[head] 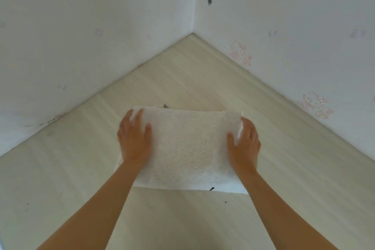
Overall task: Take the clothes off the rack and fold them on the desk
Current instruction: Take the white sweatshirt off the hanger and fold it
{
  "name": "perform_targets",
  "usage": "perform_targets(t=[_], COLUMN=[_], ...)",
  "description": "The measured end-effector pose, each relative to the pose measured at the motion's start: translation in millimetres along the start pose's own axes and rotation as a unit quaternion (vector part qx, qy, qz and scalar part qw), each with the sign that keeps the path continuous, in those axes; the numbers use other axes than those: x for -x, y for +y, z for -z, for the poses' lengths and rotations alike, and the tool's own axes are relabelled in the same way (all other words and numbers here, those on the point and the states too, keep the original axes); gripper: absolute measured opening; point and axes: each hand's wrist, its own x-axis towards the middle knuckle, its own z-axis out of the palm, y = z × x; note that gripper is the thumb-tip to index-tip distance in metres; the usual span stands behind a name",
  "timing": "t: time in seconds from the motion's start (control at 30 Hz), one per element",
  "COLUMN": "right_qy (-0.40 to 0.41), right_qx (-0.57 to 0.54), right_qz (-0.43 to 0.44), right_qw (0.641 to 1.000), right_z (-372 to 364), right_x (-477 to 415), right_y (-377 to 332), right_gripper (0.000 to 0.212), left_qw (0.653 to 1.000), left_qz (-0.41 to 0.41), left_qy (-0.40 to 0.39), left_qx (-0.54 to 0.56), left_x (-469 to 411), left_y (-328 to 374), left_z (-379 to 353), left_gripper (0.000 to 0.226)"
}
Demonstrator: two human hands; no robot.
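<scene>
White textured cloth (186, 148): folded rectangle, flat on table (60, 178), long axis left-right. My left hand (135, 140) on left edge, right hand (244, 142) on right edge; both grips flat, fingers spread, pressing, nothing clasped. Hands equally near.

Both hands (188, 140) flat on folded white cloth (189, 152).

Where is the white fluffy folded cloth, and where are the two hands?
White fluffy folded cloth (188, 148): head view, its bare middle.
Left hand (135, 136): head view, back of the hand, flat on the cloth.
Right hand (245, 142): head view, back of the hand, at the cloth's edge.
</scene>
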Motion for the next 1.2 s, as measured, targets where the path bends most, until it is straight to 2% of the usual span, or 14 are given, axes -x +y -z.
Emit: perform_targets(t=[0.07,0.1,0.17,0.23,0.4,0.53,0.63,0.73,0.8,0.87,0.97,1.07,1.2], right_qy=[-0.079,-0.141,-0.22,-0.23,-0.199,-0.155,-0.148,-0.14,-0.125,-0.111,-0.141,-0.142,-0.07], right_qx=[0.085,0.126,0.193,0.207,0.211,0.18,0.108,0.035,-0.021,-0.107,-0.172,-0.196,-0.216], right_qz=[0.155,0.19,0.193,0.153,0.087,0.023,-0.065,-0.132,-0.185,-0.263,-0.326,-0.341,-0.333], right_qw=[0.981,0.963,0.937,0.938,0.953,0.971,0.981,0.981,0.975,0.952,0.919,0.909,0.915], right_z=[-13.7,-23.0,-38.5,-45.5,-50.8,-42.2,-31.7,-21.7,-18.1,-12.9,-7.4,-4.1,8.6], right_x=[1.0,2.9,2.2,-8.2,-20.7,-16.1,-12.5,-12.0,-11.5,-8.2,-0.3,16.7,59.3], right_y=[-17.6,-20.3,-7.7,8.8,8.3,5.6,9.1,8.6,9.4,10.6,16.7,23.6,25.1], right_gripper=[0.054,0.054,0.058,0.064,0.07,0.073,0.077,0.08,0.086,0.095,0.083,0.08,0.076], left_qw=[0.979,0.961,0.941,0.942,0.954,0.969,0.977,0.976,0.976,0.966,0.938,0.93,0.938], left_qz=[-0.161,-0.193,-0.169,-0.106,0.072,0.124,0.181,0.199,0.209,0.251,0.325,0.319,0.251], left_qy=[-0.086,-0.143,-0.218,-0.233,-0.21,-0.166,-0.095,-0.077,-0.064,-0.055,-0.086,-0.13,-0.172], left_qx=[-0.089,-0.135,-0.197,-0.216,-0.2,-0.133,-0.054,-0.034,-0.014,0.023,0.087,0.128,0.167], left_x=[5.9,8.5,10.2,3.8,-6.5,-6.6,1.5,11.7,17.3,22.5,25.5,23.5,22.4], left_y=[17.1,19.9,12.8,3.9,7.4,1.2,-5.3,-11.4,-12.3,-13.7,-22.7,-35.2,-42.4], left_z=[-11.8,-19.8,-32.7,-39.2,-37.2,-24.8,-16.2,-9.1,-4.2,1.0,7.7,13.2,21.3], left_gripper=[0.055,0.059,0.068,0.071,0.08,0.074,0.068,0.066,0.072,0.082,0.086,0.078,0.07])
